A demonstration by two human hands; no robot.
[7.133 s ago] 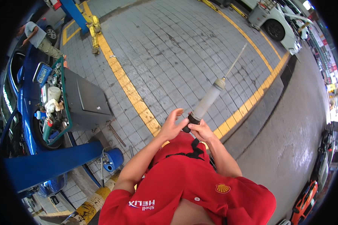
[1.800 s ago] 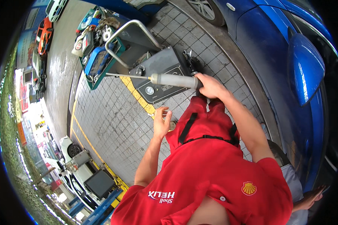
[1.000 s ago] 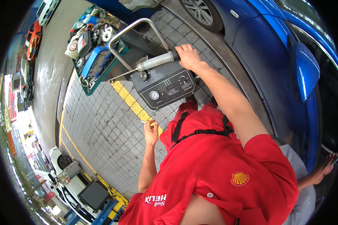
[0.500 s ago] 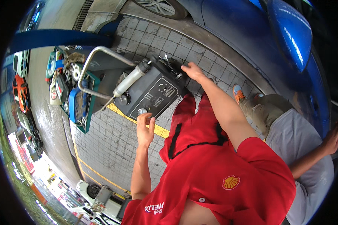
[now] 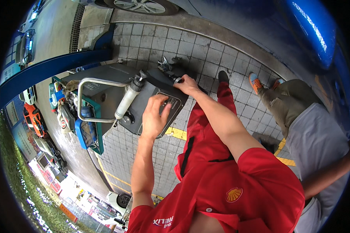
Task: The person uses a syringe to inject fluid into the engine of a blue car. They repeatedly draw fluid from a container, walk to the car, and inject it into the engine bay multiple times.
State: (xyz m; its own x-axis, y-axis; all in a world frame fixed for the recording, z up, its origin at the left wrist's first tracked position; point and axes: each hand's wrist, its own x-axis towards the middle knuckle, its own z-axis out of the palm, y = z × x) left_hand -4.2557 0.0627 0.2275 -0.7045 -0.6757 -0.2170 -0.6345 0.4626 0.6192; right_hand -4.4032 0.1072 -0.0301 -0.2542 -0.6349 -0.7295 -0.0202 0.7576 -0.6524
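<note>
A dark grey wheeled service machine (image 5: pixel 165 87) stands before me, with a bent metal tube handle (image 5: pixel 80 103) and a clear cylinder (image 5: pixel 128 100) on its left side. Over its control panel (image 5: pixel 174 104) hovers my left hand (image 5: pixel 155 115), thumb and fingers curved apart, holding nothing; it hides part of the panel. At the machine's right end my right hand (image 5: pixel 189 85) has its fingers closed on a black fitting (image 5: pixel 178 80). Silvery metal parts (image 5: pixel 164 63) lie just beyond that fitting; their kind is unclear.
A teal tray (image 5: pixel 98 132) and a blue bin (image 5: pixel 81 134) with tools stand left of the machine. A blue post (image 5: pixel 58 70) crosses behind. At right stands another person in grey (image 5: pixel 315 136), beside a blue car (image 5: pixel 260 27). Grey tiles (image 5: pixel 206 50) cover the floor.
My right hand has moved left and closed on the black fitting at the machine's end. My left hand has shifted from near the gauge to over the panel. The view has turned slightly.
</note>
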